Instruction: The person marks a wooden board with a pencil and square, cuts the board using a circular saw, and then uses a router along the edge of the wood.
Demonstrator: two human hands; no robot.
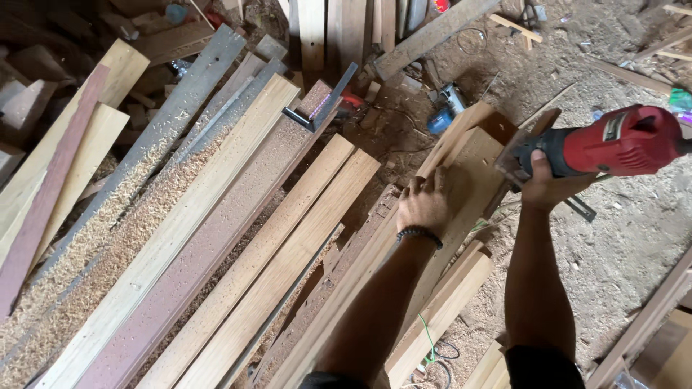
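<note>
My right hand (546, 181) grips the red power tool (613, 144), its blade hidden behind the plank (461, 180) edge. My left hand (425, 203) lies flat, fingers spread, on that plank.

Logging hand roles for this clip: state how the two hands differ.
The left hand lies flat, fingers spread, pressing on a pale board; the right hand is curled around a red power tool. The left wrist wears a dark bead bracelet; the right wrist is bare. Both are ungloved.
</note>
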